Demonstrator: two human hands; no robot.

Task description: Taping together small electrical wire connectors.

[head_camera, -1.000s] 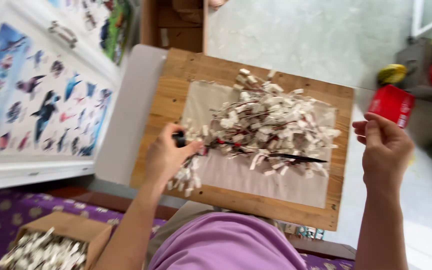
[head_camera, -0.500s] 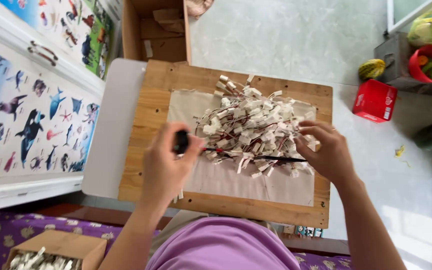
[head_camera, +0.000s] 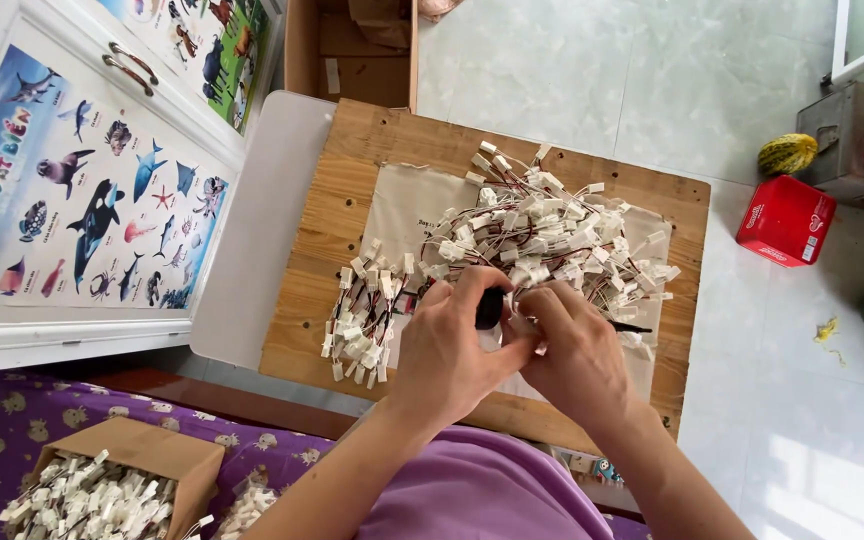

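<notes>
Both hands pinched on one wire connector — left hand (head_camera: 452,345) w/ black tool (head_camera: 489,308), right hand (head_camera: 572,350) — a snagged lead could drag the tangled pile (head_camera: 542,235) off the board (head_camera: 352,180).

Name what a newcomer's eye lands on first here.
The heap of white connectors with wires on the wooden board, mid-frame. Below it, the left hand and right hand meet around a small black object. A sea-animal poster brightens the left.
</notes>
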